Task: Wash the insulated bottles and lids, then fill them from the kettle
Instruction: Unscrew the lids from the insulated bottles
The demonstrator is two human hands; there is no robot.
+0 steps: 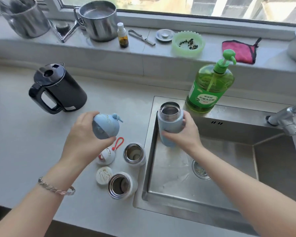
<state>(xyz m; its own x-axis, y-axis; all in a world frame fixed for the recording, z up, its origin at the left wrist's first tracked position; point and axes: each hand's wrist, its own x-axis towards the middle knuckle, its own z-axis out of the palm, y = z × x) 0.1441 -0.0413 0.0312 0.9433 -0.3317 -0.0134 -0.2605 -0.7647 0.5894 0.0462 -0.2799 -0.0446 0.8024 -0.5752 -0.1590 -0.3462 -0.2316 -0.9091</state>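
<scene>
Bottles all uncapped, and that looks like as far as this job has got. The left hand [85, 134] has its fingers curled round the blue lid [103, 125] and holds it above the counter [24, 142]. The right hand [181, 132] is wrapped round the blue bottle [169, 120], which hangs mouth-up over the sink [229, 159], close to its left wall. No water is visible at the tap [287, 117] and there's no foam anywhere. The basin floor has a patchy sheen, so I'd judge the washing barely begun, if begun at all. Two white bottles, the nearer one [120, 185] and the one behind it [134, 153], wait open on the counter just left of the sink rim. Beside them lie a domed white lid with a red loop [107, 156] and a flat round white lid [104, 174] with gold veining. Every bottle and lid is yet to be rinsed, and the filling hasn't started: the black kettle [58, 89] sits well apart at the back left, lid closed. On materials, the blue bottle has a matte pastel sleeve with a bare steel collar and a shiny steel bore. The blue lid is a rounded, marbled dome with a small knotted strap on top. The white bottles show the same bright steel mouths. The dish soap bottle [210, 86] is clear green plastic with a pump, standing on the sink's back ledge just behind the blue bottle, handy for the next move.
</scene>
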